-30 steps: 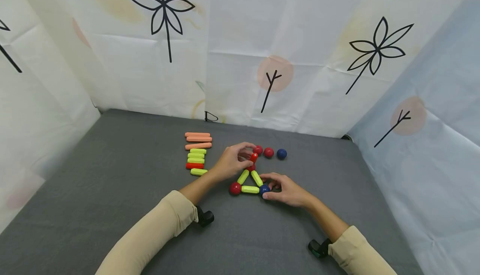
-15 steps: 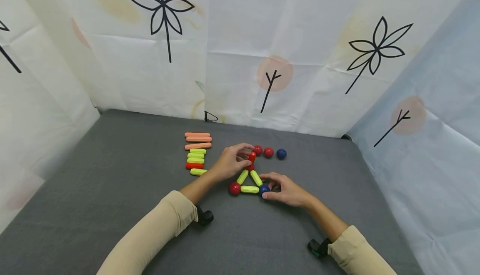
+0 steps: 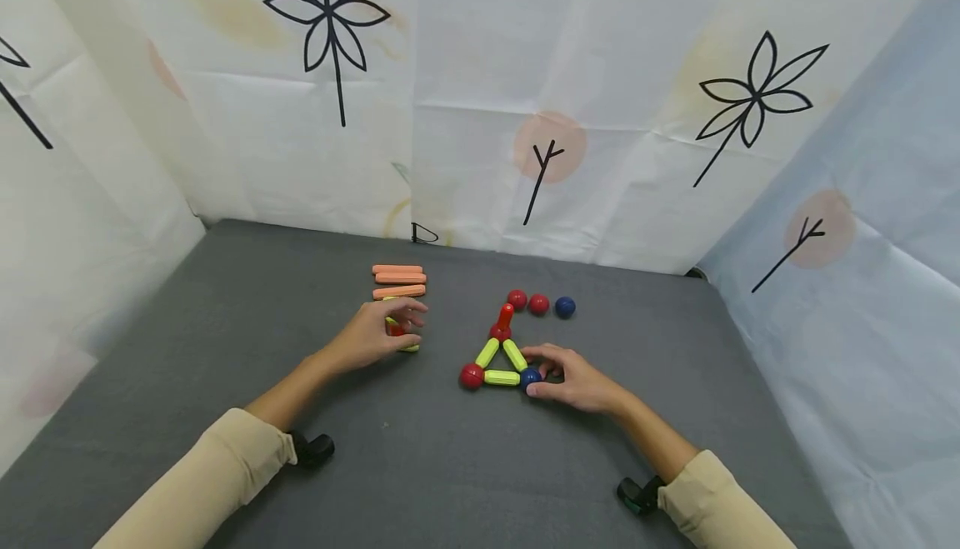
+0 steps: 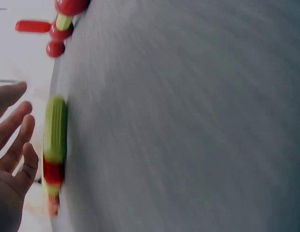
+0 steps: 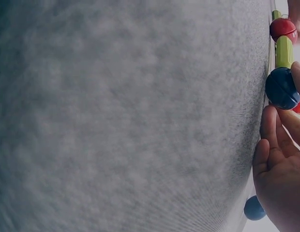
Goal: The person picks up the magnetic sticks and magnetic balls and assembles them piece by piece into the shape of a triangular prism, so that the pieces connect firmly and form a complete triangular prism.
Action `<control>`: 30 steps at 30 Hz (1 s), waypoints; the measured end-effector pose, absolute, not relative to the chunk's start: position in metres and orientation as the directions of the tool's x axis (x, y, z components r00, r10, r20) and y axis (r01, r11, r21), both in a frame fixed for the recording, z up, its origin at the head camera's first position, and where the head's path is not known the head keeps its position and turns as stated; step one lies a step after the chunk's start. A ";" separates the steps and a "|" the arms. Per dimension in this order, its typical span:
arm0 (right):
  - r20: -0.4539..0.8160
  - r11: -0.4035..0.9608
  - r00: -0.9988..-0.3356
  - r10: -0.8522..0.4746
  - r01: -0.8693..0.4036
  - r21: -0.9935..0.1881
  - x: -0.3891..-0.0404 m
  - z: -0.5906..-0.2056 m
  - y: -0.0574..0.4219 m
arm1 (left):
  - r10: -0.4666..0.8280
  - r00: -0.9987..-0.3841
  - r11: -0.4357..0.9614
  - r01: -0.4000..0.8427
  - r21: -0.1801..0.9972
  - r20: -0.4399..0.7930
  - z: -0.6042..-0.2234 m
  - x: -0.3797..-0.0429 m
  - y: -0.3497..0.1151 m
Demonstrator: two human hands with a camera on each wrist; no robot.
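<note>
A flat triangle of three yellow-green rods (image 3: 502, 378) lies with a red ball (image 3: 472, 376) at its left corner, another red ball (image 3: 500, 333) at its far corner and a blue ball (image 3: 529, 377) at its right corner. From the far ball a red rod (image 3: 506, 314) stands up. My right hand (image 3: 576, 380) holds the blue corner ball, thumb against it in the right wrist view. Over the row of loose short rods is my left hand (image 3: 375, 336), fingers apart and holding nothing. A yellow-green rod (image 4: 55, 129) and a red rod (image 4: 53, 171) lie just beside its fingers.
Several orange rods (image 3: 400, 278) lie beyond the left hand. Behind the triangle are two loose red balls (image 3: 538, 305) and a loose blue ball (image 3: 565, 307). Grey cloth (image 3: 420, 474) covers the table; patterned white fabric (image 3: 480, 57) hangs at the back and sides.
My left hand has let go of the upright red rod and moved left to the short rods. The red rod stays standing on the far ball. My right hand stays put.
</note>
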State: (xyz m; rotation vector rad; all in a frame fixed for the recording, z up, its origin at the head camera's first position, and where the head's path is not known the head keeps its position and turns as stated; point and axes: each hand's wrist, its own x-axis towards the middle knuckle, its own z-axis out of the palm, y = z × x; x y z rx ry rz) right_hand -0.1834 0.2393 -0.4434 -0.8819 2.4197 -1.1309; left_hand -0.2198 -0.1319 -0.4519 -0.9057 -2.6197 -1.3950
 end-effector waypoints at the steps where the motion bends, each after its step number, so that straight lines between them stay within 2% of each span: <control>1: -0.037 0.501 -0.758 -0.651 -0.392 -0.772 -0.183 -0.443 0.240 | 0.487 -0.825 0.446 0.518 0.729 0.288 -0.453 -0.218 -0.138; 7: -0.061 0.511 -0.765 -0.641 -0.366 -0.778 -0.184 -0.442 0.240 | 0.569 -0.796 0.610 0.578 0.542 0.207 -0.452 -0.206 -0.151; 10: -0.052 0.497 -0.760 -0.648 -0.371 -0.784 -0.184 -0.443 0.240 | 0.577 -0.800 0.649 0.571 0.503 0.164 -0.449 -0.202 -0.146; 15: -0.032 0.486 -0.754 -0.656 -0.389 -0.783 -0.184 -0.443 0.240 | 0.589 -0.792 0.590 0.556 0.586 0.159 -0.450 -0.198 -0.130; 23: -0.054 0.500 -0.761 -0.647 -0.370 -0.783 -0.184 -0.441 0.240 | 0.617 -0.752 0.331 0.516 0.790 0.233 -0.445 -0.195 -0.086; 30: -0.058 0.501 -0.764 -0.643 -0.361 -0.787 -0.184 -0.442 0.240 | 0.628 -0.727 0.194 0.492 0.849 0.278 -0.441 -0.190 -0.062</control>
